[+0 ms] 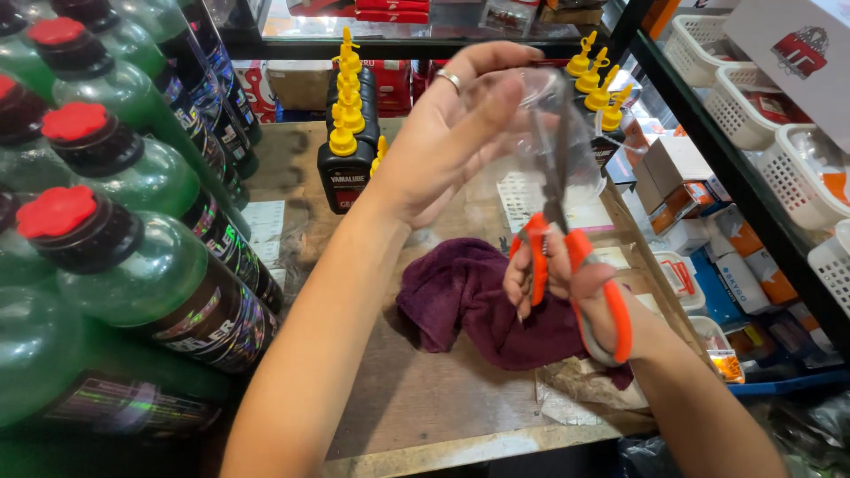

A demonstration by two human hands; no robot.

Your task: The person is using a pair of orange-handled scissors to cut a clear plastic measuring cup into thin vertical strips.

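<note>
Two hands are shown above a worn wooden table (425, 398). Nearest, at 4 o'clock, the right hand (567, 288) is closed through the orange handles of a pair of scissors (560, 243), whose blades point up toward 12 o'clock. Beneath it, a purple cloth (460, 296) is spread on the table. Above centre, the left hand (452, 133), ringed, is clasped on a clear plastic piece (567, 133), met by the blades. Green bottles with red caps (133, 221) are stacked at 9 o'clock; black bottles with yellow spouts (347, 142) are ranged at 12 o'clock.
</note>
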